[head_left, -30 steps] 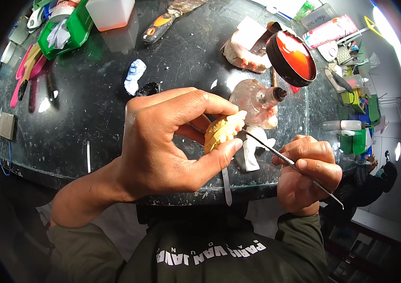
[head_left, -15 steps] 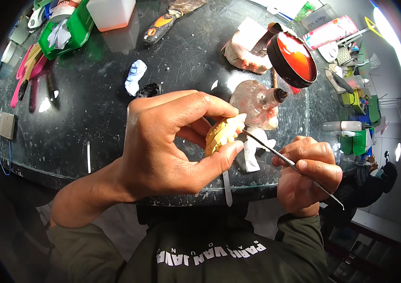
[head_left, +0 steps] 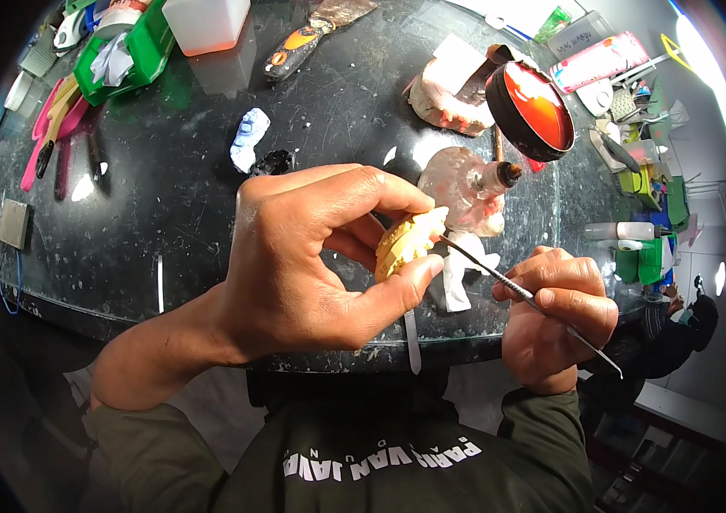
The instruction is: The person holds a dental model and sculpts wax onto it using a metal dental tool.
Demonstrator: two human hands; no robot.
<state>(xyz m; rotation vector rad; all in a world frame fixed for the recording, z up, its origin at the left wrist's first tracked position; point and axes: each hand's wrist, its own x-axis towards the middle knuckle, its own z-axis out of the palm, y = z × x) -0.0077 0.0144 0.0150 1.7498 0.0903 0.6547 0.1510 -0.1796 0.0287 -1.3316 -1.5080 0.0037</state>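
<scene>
Between the thumb and fingers of my left hand is a small yellow dental cast, held up over the front of the table. My right hand grips a thin metal dental wax carver like a pen. The tool's upper end meets the right side of the cast; its other, bent end sticks out below my right hand. Beyond the cast stands a glass spirit burner with a dark wick. A crumpled white tissue lies between the cast and my right hand.
A round tin of red wax leans by a pinkish cast at the back right. A pale blue moulded piece lies left of centre. Farther off are an orange-handled scraper, a green bin and a knife near the front edge.
Almost nothing differs. The whole view has shifted slightly; both hands keep their hold, with the tool's tip still at the cast.
</scene>
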